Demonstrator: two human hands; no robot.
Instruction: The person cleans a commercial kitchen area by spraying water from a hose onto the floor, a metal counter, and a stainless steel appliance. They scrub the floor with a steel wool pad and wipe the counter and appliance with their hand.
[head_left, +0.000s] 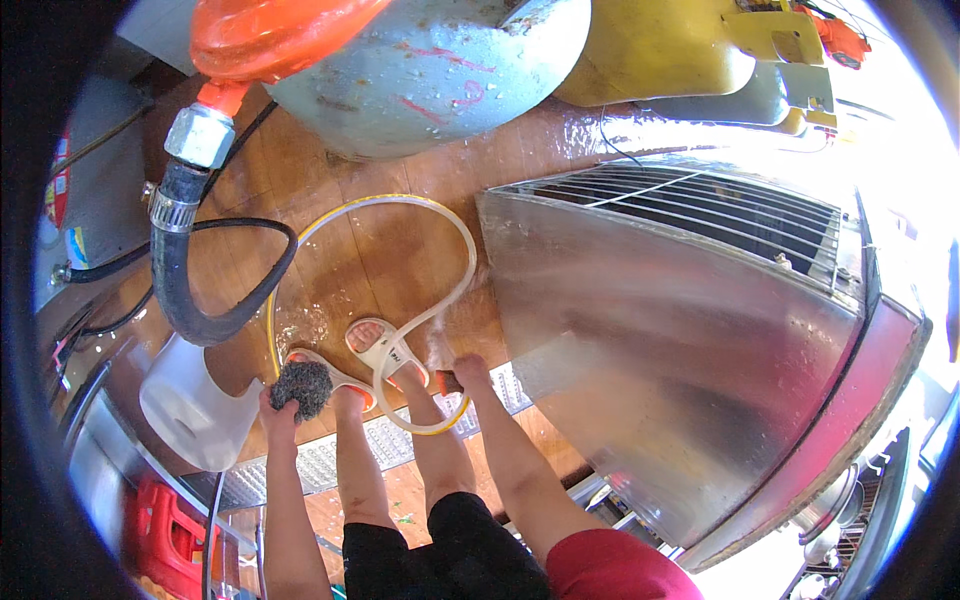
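Note:
My left hand (278, 408) is closed around a dark grey, curly steel-wool scourer (303, 389), held low beside my left foot. My right hand (470, 374) grips the end of a pale hose with a yellow stripe (473, 250), in front of the steel cabinet. A whitish spray of water shows just beyond that hand. Something brown and small lies against its fingers, and I cannot make out what it is. The hose loops over the wet floor and across my white sandals (375, 340).
A large steel cabinet (660, 350) with a wire rack (700, 195) on top fills the right. Gas cylinders (430, 80) stand at the far side. A black hose (195, 300) with an orange regulator (270, 40) hangs at left, above a white plastic container (195, 410) and red jug (170, 535).

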